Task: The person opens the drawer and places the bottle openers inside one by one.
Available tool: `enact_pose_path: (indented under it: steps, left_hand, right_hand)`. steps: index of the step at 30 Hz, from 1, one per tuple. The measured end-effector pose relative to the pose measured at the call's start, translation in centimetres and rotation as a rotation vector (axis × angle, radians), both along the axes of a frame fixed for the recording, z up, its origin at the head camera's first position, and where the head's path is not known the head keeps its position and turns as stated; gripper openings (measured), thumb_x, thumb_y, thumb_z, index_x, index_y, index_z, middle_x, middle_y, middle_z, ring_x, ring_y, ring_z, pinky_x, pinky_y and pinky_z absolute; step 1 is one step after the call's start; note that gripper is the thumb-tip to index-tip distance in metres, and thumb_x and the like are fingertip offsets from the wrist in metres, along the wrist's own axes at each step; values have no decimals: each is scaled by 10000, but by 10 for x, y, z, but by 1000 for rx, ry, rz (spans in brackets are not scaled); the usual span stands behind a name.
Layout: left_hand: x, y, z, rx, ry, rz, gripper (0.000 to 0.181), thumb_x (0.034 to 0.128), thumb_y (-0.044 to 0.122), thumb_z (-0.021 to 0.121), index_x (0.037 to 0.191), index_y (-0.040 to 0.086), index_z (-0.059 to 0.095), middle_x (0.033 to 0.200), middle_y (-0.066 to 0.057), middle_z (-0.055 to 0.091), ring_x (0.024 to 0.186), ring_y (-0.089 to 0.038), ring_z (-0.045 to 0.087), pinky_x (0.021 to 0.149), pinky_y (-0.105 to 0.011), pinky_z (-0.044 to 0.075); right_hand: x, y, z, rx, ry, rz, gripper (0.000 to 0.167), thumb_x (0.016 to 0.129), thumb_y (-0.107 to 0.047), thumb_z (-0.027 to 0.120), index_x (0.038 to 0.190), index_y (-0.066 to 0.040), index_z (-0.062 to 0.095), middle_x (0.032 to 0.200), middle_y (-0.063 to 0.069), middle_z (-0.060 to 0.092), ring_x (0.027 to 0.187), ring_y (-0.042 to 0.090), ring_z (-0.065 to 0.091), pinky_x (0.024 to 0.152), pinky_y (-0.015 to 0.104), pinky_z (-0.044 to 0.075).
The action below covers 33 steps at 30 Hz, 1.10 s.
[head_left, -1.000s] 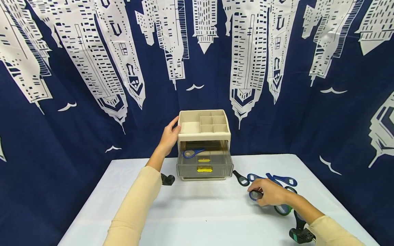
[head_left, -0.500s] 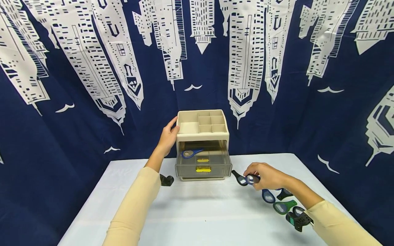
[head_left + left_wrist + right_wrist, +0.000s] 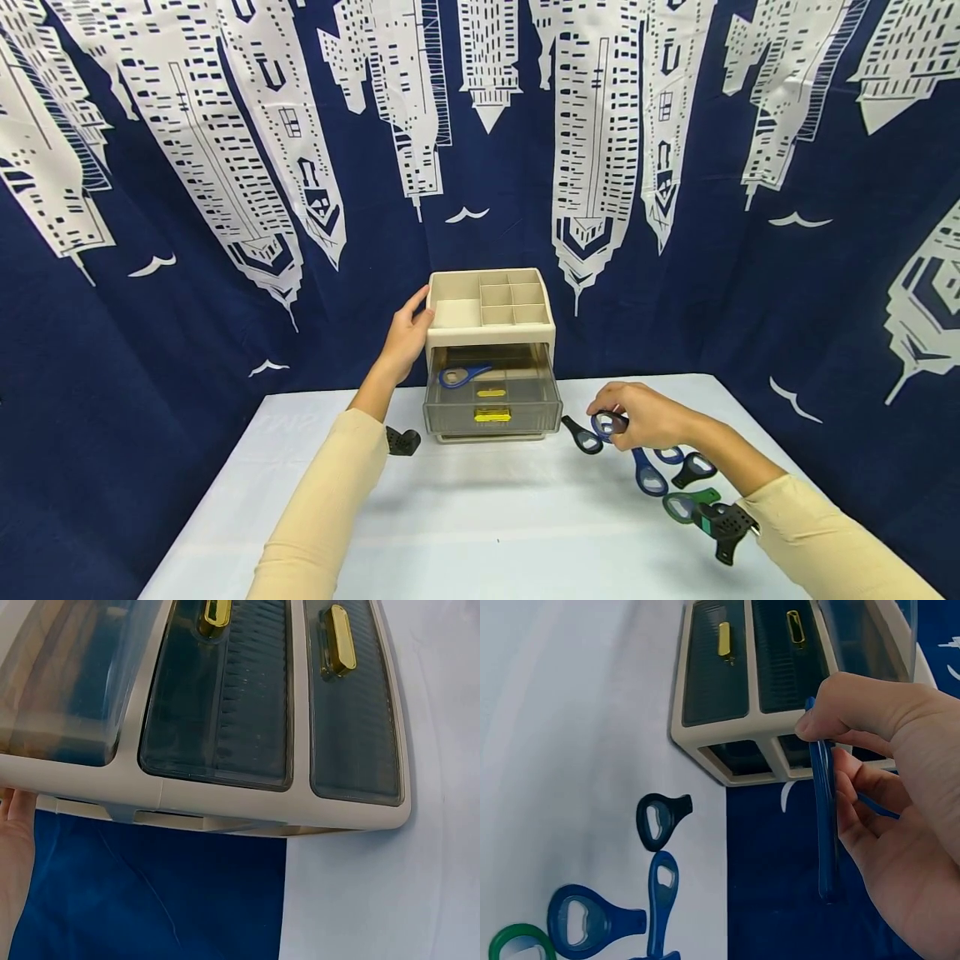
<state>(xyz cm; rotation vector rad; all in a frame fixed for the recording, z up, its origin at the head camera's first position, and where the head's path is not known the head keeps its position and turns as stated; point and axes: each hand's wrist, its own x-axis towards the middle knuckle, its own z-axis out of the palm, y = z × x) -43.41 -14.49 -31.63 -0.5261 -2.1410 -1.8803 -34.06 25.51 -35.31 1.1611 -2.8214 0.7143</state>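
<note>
In the head view my right hand (image 3: 648,417) pinches a blue bottle opener (image 3: 825,825) between thumb and fingers, right of the cabinet; it appears edge-on in the right wrist view. Another blue piece shows behind the fingers there, its kind partly hidden. My left hand (image 3: 405,337) rests against the upper left side of a cream drawer cabinet (image 3: 491,335), its fingers (image 3: 16,806) partly cut off in the left wrist view. The smoky clear drawer (image 3: 525,415) is pulled out and holds a blue bottle opener (image 3: 463,376).
On the white table's right side lie a black bottle opener (image 3: 582,435), a blue bottle opener (image 3: 649,475), a green bottle opener (image 3: 678,506) and several others. The cabinet's top has divided compartments (image 3: 513,298). A patterned blue curtain (image 3: 375,242) hangs close behind.
My right hand has moved away from the spread of openers, back and left toward the cabinet, carrying the blue bottle opener. My left hand stays on the cabinet's side.
</note>
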Motion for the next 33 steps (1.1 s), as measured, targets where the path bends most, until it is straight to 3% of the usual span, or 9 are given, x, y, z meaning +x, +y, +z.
enact_pose_path:
  steps: [1,10,17,25,33]
  left_hand:
    - [-4,-1,-3,-1,5,3,544,1110,124,430,1639,110,303,1643,-179,312,1442,-328,410,1144,-483,351]
    - [-1,-3,-9,-11,-27,8,549,1116,132,433,1646,131,289,1642,-174,312,1446,-320,406,1141,-488,355]
    - [-3,0,-3,-11,-9,-3,552,1115,143,438,1646,131,289,1645,-178,299,1449,-324,401,1141,-492,353]
    - [-3,-1,-2,-2,-13,15,549,1116,135,434,1645,130,291,1642,-173,317,1440,-319,417,1135,-482,366]
    - [-4,1,-4,3,-17,9,545,1115,136,431,1643,131,298,1635,-188,325,1429,-328,431,1124,-490,380]
  right_hand:
    - [0,0,1,0,5,-1,445,700,58,737,1136,-26,752,1105,29,659,795,149,566,652,271,482]
    - [0,-9,17,-15,41,-1,444,730,14,752,1168,-54,752,1146,35,642,821,167,575,679,294,506]
    - [-6,-26,50,-37,149,33,439,752,-1,752,1188,-58,753,1148,4,636,849,167,567,724,322,491]
    - [-9,-83,84,-8,202,144,456,774,-52,759,1229,-51,743,1182,52,633,879,214,572,711,318,492]
    - [-16,-138,100,52,194,200,460,795,-56,773,1253,-51,732,1232,63,636,934,215,576,805,351,486]
